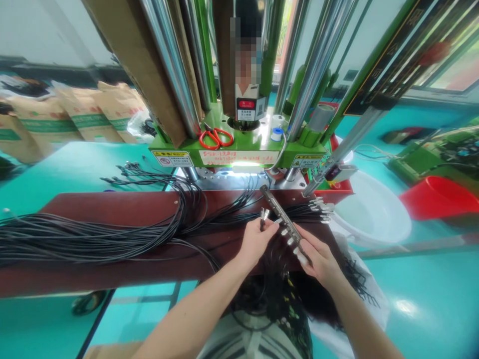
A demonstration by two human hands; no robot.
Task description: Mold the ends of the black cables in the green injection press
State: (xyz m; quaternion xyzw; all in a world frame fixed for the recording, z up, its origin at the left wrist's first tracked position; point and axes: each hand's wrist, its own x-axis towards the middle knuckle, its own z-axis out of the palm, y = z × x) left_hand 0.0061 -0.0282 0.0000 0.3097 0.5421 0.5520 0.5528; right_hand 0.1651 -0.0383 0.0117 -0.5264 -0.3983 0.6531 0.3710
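In my right hand (318, 257) is the near end of a long, narrow metal bar (282, 214), slanting away to the upper left. Several silvery cable connectors (290, 241) sit along the bar's left side. My left hand (258, 237) pinches silver-tipped cable ends (264, 215) beside the bar, its fingertips close to one of the connectors. Black cables (270, 259) hang below the bar towards my lap. A big bundle of black cables (112, 239) runs across the dark red table (209, 271) under and behind my hands.
Beyond the table stands a green press machine (239, 144) with steel columns and a lit opening. Red-handled scissors (216, 138) and a blue-and-white spool (277, 133) lie on it. Cables with silver connectors (322, 209) lie right. A white tub (374, 209) and red bucket (441, 197) stand farther right.
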